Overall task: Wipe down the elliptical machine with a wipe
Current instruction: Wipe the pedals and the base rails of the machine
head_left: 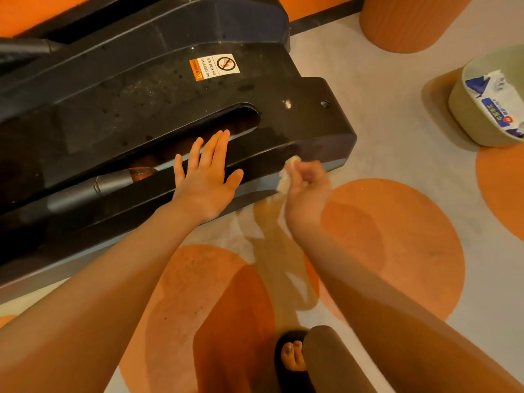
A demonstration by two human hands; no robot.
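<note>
The black base cover of the elliptical machine (147,109) fills the upper left, with a long slot and a grey rail inside it. My left hand (205,177) lies flat with straight fingers on the cover's near edge beside the slot. My right hand (307,185) grips a crumpled white wipe (287,173) against the cover's lower side wall near its right end. The wipe is blurred. A warning sticker (214,66) sits on top of the cover.
A pale bin (465,109) holding a blue-and-white wipes pack (496,102) stands on the floor at the right. An orange ribbed column (408,21) rises at the top right. My sandalled foot (292,355) is at the bottom centre on the orange-spotted floor.
</note>
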